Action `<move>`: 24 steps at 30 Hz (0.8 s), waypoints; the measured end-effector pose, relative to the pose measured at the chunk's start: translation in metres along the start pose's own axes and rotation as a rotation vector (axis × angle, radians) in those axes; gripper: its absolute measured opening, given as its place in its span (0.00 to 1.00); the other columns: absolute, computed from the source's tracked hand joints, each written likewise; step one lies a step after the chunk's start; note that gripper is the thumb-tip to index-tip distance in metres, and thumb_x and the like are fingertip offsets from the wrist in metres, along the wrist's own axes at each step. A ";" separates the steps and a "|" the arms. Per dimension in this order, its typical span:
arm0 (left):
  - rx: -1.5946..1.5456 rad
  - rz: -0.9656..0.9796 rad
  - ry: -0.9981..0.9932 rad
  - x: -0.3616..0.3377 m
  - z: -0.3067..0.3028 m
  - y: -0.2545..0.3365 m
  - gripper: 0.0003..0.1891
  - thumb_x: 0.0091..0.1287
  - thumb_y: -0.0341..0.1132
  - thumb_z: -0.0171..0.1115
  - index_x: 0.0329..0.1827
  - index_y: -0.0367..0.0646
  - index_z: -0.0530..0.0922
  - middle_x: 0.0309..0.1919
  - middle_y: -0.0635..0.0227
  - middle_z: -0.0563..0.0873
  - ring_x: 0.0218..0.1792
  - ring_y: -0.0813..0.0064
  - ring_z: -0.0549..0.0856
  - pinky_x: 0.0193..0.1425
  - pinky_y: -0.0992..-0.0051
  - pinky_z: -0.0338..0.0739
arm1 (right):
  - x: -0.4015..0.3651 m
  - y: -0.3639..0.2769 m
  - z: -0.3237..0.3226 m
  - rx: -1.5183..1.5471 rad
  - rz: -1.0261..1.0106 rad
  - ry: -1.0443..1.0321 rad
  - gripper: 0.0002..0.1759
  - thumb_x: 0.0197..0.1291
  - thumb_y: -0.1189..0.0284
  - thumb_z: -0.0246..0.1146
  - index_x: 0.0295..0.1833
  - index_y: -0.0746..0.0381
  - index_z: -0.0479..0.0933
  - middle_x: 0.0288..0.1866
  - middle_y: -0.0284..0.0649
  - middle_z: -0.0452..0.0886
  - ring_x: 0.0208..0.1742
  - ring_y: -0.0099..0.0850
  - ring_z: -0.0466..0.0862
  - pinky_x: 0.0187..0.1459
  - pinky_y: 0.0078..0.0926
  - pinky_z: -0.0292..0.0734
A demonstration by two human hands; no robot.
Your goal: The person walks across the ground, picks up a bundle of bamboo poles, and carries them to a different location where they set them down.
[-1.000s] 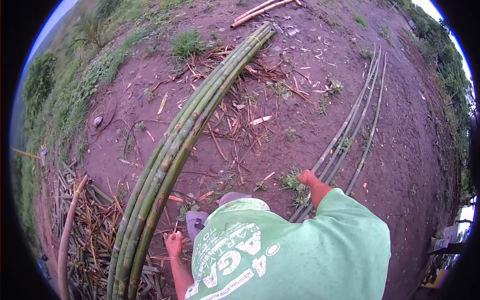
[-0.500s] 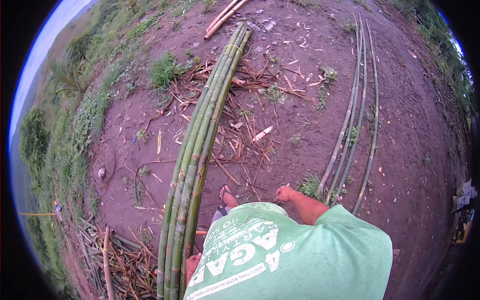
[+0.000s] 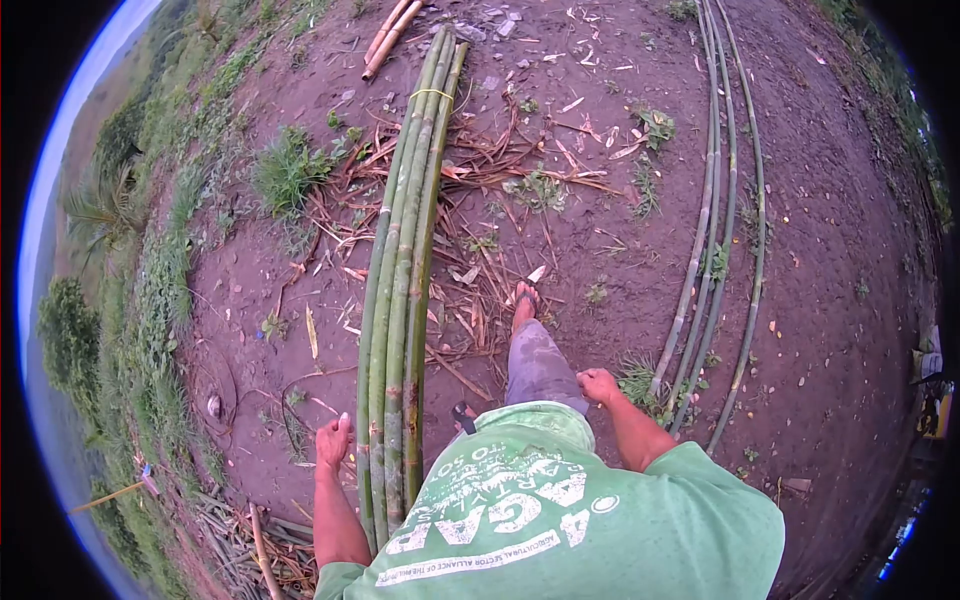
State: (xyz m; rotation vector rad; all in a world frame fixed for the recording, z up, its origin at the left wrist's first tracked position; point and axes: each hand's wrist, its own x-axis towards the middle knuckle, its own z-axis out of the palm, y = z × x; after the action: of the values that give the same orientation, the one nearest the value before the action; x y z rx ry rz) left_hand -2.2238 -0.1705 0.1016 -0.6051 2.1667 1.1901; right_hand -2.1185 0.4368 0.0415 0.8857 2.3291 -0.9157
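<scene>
Bamboo bundle [image 3: 402,300] is seen laid long-wise, its axis running from beside the torso straight out ahead, far end up near 2 brown poles [image 3: 386,32]. A pale tie [image 3: 430,93] is wrapped round it close to that far end. The near end is hidden behind the green shirt [image 3: 560,520] and L forearm, so whether it rests on the ground or is propped there can't be told.

L hand [image 3: 333,440] is held just beside the bundle's L edge, fingers released and straight, nothing gripped; touch w/ the outer cane can't be confirmed. R hand [image 3: 598,385] is loosely clenched and empty, kept on the other side of the raised leg, well apart from the bundle. The L hand is clearly the nearer of the 2.

A sandalled foot [image 3: 523,300] is planted just R of the bundle, amid dry leaf litter [image 3: 480,250].

Room and edges: bare red soil [image 3: 830,300] lies open to the R, broken only by thin poles [image 3: 708,250] laid roughly parallel to the bundle. To the L, a grass tuft [image 3: 290,170] and a grassy verge [image 3: 150,290] are found, w/ a heap of cut stalks [image 3: 250,530] near the L elbow. Ahead, space along the bundle's axis is cluttered w/ litter but not blocked.
</scene>
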 end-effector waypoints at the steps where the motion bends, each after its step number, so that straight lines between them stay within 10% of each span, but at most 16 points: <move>1: 0.025 0.018 -0.014 0.013 0.006 0.030 0.32 0.67 0.58 0.50 0.49 0.31 0.79 0.39 0.52 0.86 0.37 0.65 0.86 0.42 0.70 0.78 | 0.018 0.016 -0.006 -0.152 0.015 -0.091 0.20 0.58 0.56 0.57 0.45 0.60 0.82 0.41 0.44 0.83 0.43 0.37 0.82 0.49 0.32 0.75; 8: 0.282 -0.009 -0.382 0.059 0.099 0.183 0.38 0.67 0.66 0.41 0.56 0.36 0.77 0.53 0.49 0.80 0.58 0.57 0.77 0.63 0.67 0.67 | 0.130 0.020 -0.127 -0.013 0.210 -0.262 0.21 0.59 0.54 0.57 0.44 0.59 0.83 0.39 0.46 0.84 0.43 0.39 0.83 0.49 0.33 0.76; 9: 0.256 -0.071 -0.456 0.058 0.107 0.220 0.39 0.67 0.66 0.41 0.56 0.36 0.77 0.52 0.50 0.81 0.57 0.59 0.78 0.63 0.67 0.68 | 0.157 0.005 -0.155 0.028 0.209 -0.267 0.14 0.60 0.63 0.61 0.42 0.64 0.81 0.31 0.36 0.81 0.30 0.25 0.79 0.32 0.27 0.76; 11: 0.209 -0.068 -0.541 0.070 0.117 0.270 0.38 0.67 0.66 0.42 0.54 0.36 0.78 0.47 0.55 0.83 0.52 0.65 0.79 0.59 0.68 0.70 | 0.201 -0.030 -0.215 0.158 0.108 -0.119 0.14 0.59 0.64 0.62 0.43 0.64 0.80 0.31 0.35 0.81 0.28 0.23 0.77 0.31 0.25 0.75; 18: -0.139 -0.003 -0.283 0.157 0.112 0.425 0.33 0.67 0.61 0.50 0.37 0.33 0.79 0.26 0.63 0.83 0.28 0.72 0.82 0.35 0.71 0.76 | 0.328 -0.215 -0.402 0.156 -0.075 0.123 0.21 0.55 0.61 0.63 0.47 0.67 0.79 0.38 0.42 0.84 0.41 0.29 0.82 0.45 0.26 0.76; 21: 0.000 -0.015 -0.267 0.235 0.114 0.437 0.35 0.65 0.65 0.48 0.26 0.37 0.78 0.16 0.64 0.77 0.20 0.73 0.78 0.28 0.72 0.73 | 0.372 -0.270 -0.416 0.227 -0.188 0.164 0.15 0.57 0.67 0.60 0.44 0.67 0.78 0.33 0.33 0.80 0.29 0.21 0.76 0.35 0.21 0.75; 24: -0.014 -0.023 -0.217 0.309 0.130 0.462 0.35 0.64 0.67 0.46 0.21 0.40 0.75 0.14 0.66 0.75 0.18 0.74 0.76 0.26 0.72 0.71 | 0.389 -0.326 -0.415 0.043 -0.206 0.047 0.20 0.55 0.63 0.62 0.49 0.67 0.78 0.41 0.42 0.83 0.41 0.29 0.82 0.46 0.26 0.76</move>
State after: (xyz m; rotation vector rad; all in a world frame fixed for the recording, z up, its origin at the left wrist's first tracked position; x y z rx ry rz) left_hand -2.7041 0.1379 0.1100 -0.4812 1.9659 1.2007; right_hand -2.6932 0.7050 0.2062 0.6997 2.4840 -1.0414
